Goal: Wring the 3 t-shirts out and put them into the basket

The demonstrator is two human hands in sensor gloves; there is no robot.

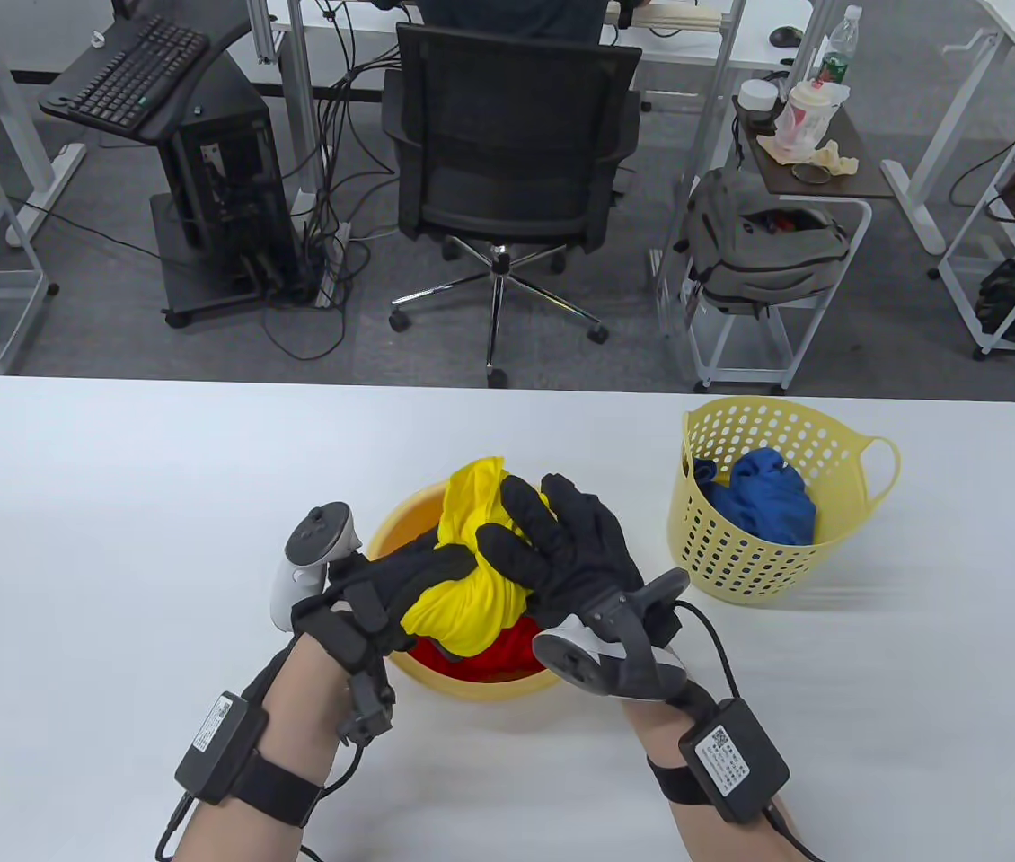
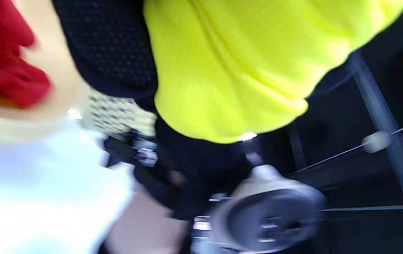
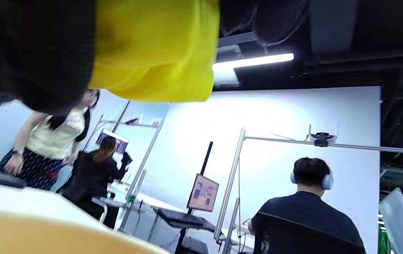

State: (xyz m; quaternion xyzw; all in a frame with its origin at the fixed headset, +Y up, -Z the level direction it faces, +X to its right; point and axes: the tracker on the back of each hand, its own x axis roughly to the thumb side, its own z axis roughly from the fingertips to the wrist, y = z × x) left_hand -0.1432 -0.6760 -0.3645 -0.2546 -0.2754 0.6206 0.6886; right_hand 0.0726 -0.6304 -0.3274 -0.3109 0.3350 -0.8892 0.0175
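While a blue t-shirt (image 1: 763, 498) is already lying bunched inside the yellow basket (image 1: 745, 548), the job is looking roughly a third done, judging by how things are lying. The yellow t-shirt (image 1: 472, 575) is being held up over the orange basin (image 1: 400, 530), which is sitting on the table (image 1: 112, 503) to the left of the basket and well apart from it. A red t-shirt (image 1: 507, 651) is still waiting in the basin, directly under the yellow one, so two garments are yet to reach the basket.

The left hand (image 1: 404, 584) is gripping the lower end of the yellow t-shirt, on the side of the bundle facing away from the basket, fingers curled tight around the cloth. The right hand (image 1: 561, 548) is clamping the upper part, on the side nearer the basket, its fingers wrapping over the fabric. Both hands are sitting close together on the one garment, which is looking like the wringing twist in progress. In the left wrist view the yellow cloth is bulging out past the glove.
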